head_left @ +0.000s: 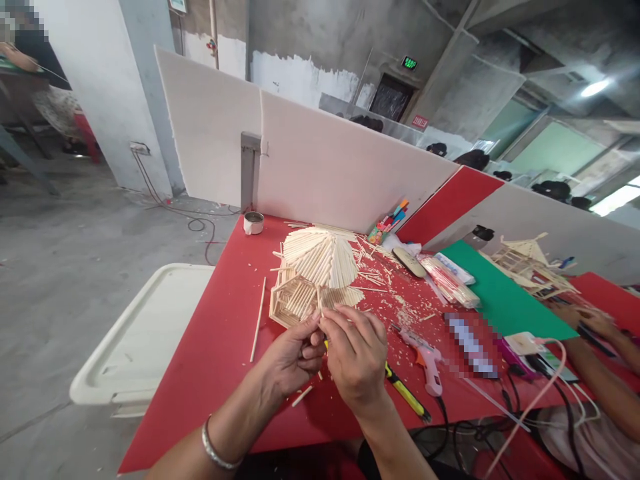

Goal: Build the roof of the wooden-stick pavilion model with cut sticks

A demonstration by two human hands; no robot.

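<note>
My left hand [296, 357] and my right hand [356, 350] meet fingertip to fingertip over the red table. Both are closed in a pinch on a thin wooden stick [319, 299], whose pale end rises above the fingers. Just beyond them sits an open lattice frame [280, 303] built of stacked sticks, partly covered by my hands. A cone-shaped roof [320, 257] of wooden sticks stands behind it. A yellow utility knife [407, 393] lies right of my right hand, and a pink glue gun [425, 360] rests farther right.
Loose sticks and chips scatter over the red table [210, 347]. A long stick [259, 320] lies at left, a tape roll [253, 223] at the back. Right are a packet of sticks [450, 280], a phone [470, 343], cables and a co-worker's arms [595, 373]. White panels stand behind.
</note>
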